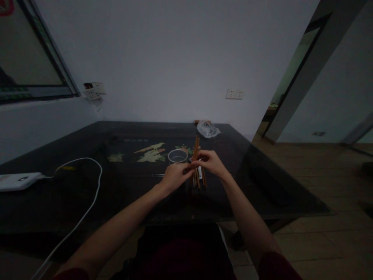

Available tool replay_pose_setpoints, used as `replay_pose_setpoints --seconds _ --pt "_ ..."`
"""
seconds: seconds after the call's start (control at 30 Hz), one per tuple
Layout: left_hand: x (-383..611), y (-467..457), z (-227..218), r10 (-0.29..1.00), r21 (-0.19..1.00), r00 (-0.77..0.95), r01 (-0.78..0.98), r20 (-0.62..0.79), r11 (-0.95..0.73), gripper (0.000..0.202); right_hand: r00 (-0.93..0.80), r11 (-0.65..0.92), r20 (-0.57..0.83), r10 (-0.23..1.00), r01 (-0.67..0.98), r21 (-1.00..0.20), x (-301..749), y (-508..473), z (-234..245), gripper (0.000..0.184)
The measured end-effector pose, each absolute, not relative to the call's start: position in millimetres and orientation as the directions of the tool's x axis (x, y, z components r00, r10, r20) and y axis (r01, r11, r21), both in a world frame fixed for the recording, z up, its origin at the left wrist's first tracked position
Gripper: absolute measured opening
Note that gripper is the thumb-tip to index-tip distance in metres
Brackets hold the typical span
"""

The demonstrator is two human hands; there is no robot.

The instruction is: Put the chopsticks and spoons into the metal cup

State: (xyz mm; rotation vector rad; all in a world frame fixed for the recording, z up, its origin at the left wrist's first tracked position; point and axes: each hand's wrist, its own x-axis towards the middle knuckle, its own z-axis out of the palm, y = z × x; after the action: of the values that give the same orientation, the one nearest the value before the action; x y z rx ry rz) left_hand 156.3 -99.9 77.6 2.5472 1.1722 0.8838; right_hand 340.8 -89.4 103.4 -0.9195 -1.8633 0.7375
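Gripping a bundle of chopsticks (196, 147), my right hand (212, 163) is closed round their middle, over the table (87, 194). They stand nearly upright, long axis leaning away from me; my left hand (174, 177) pinches them from the left, near the cup (177, 156).

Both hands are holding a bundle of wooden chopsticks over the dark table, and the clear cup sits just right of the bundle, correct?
No. The head view shows the clear cup just left of the chopsticks, beyond the left hand. The rest stands: that hand and the right hand hold the bundle over the dark table.
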Motion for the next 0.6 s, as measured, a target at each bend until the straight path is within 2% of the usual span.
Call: replay_pose_setpoints --seconds 0.23,0.37,0.6 --pt "156.1 -99.7 76.7 0.757 0.434 0.498 0.622 0.424 -0.652 0.025 -0.314 0.549 0.466 0.827 0.273 -0.79 341.5 -90.0 104.2 0.026" --pt "156.8 -101.9 78.7 0.755 0.421 0.508 0.629 0.415 -0.654 0.024 -0.248 0.55 0.501 0.829 0.207 -0.809 341.4 -94.1 109.5 0.024" --pt "157.9 -103.9 81.4 0.749 0.39 0.521 0.642 0.41 -0.66 0.023 -0.23 0.565 0.522 0.821 0.202 -0.8 339.9 -95.8 111.8 0.024"
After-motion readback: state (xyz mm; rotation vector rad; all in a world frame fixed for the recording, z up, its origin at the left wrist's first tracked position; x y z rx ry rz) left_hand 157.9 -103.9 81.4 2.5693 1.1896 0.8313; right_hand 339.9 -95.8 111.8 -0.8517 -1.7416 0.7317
